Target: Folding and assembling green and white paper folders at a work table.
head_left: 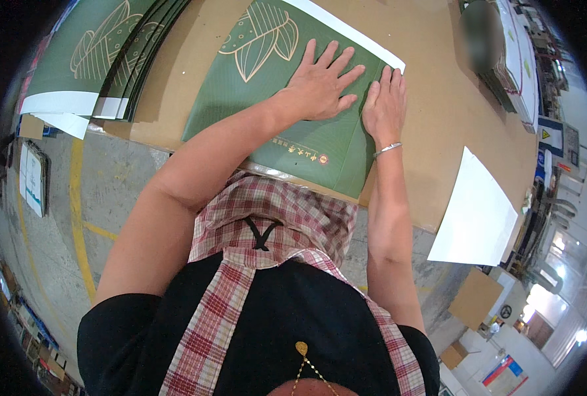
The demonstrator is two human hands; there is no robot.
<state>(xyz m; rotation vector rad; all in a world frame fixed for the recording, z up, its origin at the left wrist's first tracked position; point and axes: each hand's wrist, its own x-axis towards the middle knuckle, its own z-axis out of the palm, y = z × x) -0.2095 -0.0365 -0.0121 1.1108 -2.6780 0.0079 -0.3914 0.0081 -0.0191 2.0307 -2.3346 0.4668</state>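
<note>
A large green printed sheet [254, 119] with gold leaf drawings and a white strip along its far right edge lies before me on a brown table. My left hand [323, 82] rests flat on its middle, fingers spread. At the sheet's right side, my right hand [384, 109] lies with its fingers stretched out close together, the tips near the white strip. A crease or seam line runs down the sheet beside this hand. Whether there is more than one layer under my palms, I cannot tell.
A stack of similar green printed sheets [75, 66] sits at the far left of the brown table [432, 138]. A white sheet [475, 214] lies at the right edge, overhanging it. More stacked sheets [515, 72] stand at the back right. Yellow lines [77, 191] mark the grey floor.
</note>
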